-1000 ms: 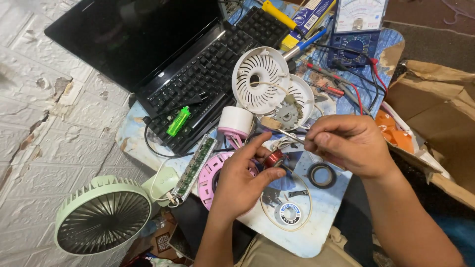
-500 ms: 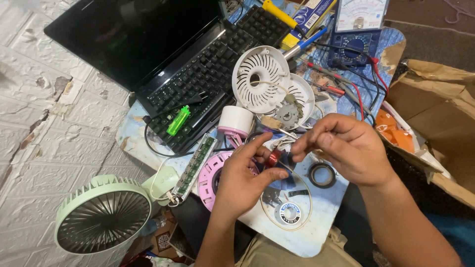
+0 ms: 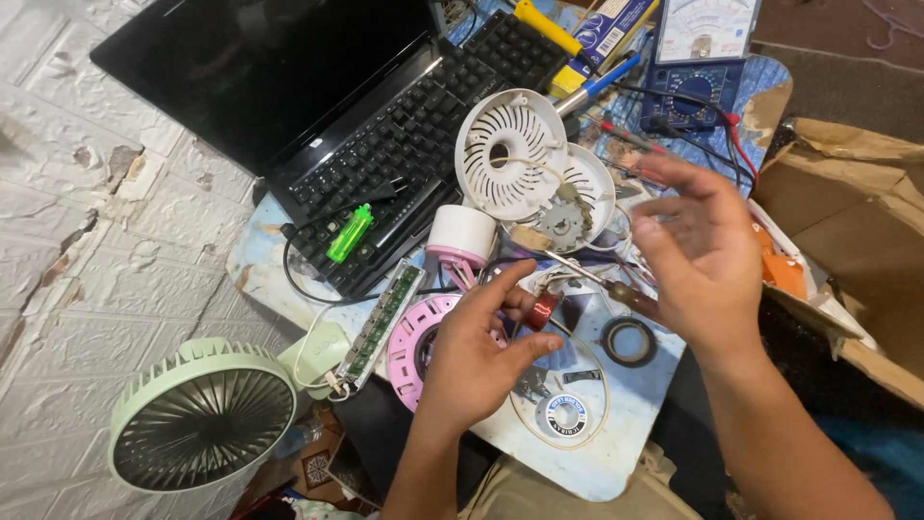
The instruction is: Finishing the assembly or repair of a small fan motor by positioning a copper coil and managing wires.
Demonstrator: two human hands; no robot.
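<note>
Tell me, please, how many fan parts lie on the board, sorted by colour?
White grilles: 2
Pink ring: 1
Green fan: 1
Total: 4

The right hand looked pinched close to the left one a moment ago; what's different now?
The right hand has opened and lifted up and away, fingers spread, holding nothing visible. The left hand stays low, thumb and fingers on the small copper-wound coil. The thin tool now lies on the board. The laptop, white fan grille and green fan have not moved.
</note>
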